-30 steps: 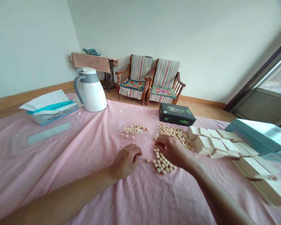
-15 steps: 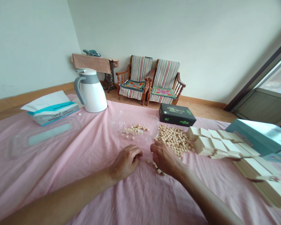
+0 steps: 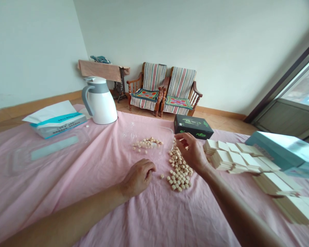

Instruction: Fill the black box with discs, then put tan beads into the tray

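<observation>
My left hand (image 3: 139,175) rests on the pink cloth with its fingers curled closed. Whatever lies inside them, if anything, is hidden. My right hand (image 3: 192,151) is over the back part of a pile of small pale round pieces (image 3: 179,176), its fingers bent but apart, with nothing visible in them. The fingertips reach near the right rim of a clear plastic container (image 3: 128,128), which holds several of the same pieces (image 3: 147,142). One loose piece (image 3: 162,176) lies between my left hand and the pile.
A black box (image 3: 193,127) stands behind the pile. Stacks of pale flat tiles (image 3: 231,159) and a light-blue box (image 3: 285,151) are at the right. A clear lid (image 3: 18,156), a tissue pack (image 3: 56,120) and a white jug (image 3: 103,106) occupy the left side.
My right hand has moved away from me and to the right, from the pile's near left side to its back. More pieces now lie toward me. My left hand stays put.
</observation>
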Tool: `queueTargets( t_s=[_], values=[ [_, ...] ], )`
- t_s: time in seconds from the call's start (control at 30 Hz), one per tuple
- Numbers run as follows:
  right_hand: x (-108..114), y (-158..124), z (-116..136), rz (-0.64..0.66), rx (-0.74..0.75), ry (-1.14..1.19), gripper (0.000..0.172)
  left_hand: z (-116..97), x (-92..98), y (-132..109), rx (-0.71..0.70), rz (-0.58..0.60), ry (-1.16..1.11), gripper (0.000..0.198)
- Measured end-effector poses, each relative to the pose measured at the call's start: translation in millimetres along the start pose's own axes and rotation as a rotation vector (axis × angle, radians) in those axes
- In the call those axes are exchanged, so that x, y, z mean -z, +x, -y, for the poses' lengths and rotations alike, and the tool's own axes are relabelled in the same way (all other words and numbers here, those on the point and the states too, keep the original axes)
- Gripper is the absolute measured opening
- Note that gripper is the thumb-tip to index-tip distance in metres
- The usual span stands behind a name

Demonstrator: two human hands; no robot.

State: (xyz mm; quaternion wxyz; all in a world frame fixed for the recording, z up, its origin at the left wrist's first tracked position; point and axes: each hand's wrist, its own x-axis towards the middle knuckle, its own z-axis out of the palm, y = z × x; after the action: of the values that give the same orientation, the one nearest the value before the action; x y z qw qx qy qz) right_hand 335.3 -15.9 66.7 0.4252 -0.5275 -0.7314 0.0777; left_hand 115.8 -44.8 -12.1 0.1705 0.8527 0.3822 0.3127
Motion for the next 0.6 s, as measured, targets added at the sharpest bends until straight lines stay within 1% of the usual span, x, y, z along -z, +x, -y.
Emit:
queueTargets(
  t_s=[0.07, 0.13, 0.2, 0.27, 0.33, 0.43, 0.6],
  values=[
    [1, -12, -22, -0.053, -0.074, -0.043, 0.017, 0, 0.3, 1, -0.004, -0.007, -0.006, 0.024],
    [-1, -27, -44, -0.112, -0.109, -0.15, 0.02, -2, 1.3, 2, -0.015, -0.009, -0.01, 0.024],
    [-5, -41, -63, -0.126, -0.063, -0.244, 0.024, -5, 2.4, 3, -0.029, -0.002, -0.008, 0.023],
    [-11, -52, -75, -0.124, -0.034, -0.314, 0.026, -7, 2.9, 3, -0.039, 0.016, -0.006, 0.022],
    [-16, -60, -81, -0.112, -0.039, -0.354, 0.026, -9, 3.0, 3, -0.036, 0.031, -0.012, 0.021],
    [-20, -63, -83, -0.094, -0.055, -0.354, 0.024, -12, 4.4, 5, -0.011, 0.054, -0.019, 0.02],
    [-17, -60, -82, -0.085, -0.038, -0.292, 0.023, -23, 9.2, 19, -0.027, 0.201, 0.03, 0.027]
  ],
)
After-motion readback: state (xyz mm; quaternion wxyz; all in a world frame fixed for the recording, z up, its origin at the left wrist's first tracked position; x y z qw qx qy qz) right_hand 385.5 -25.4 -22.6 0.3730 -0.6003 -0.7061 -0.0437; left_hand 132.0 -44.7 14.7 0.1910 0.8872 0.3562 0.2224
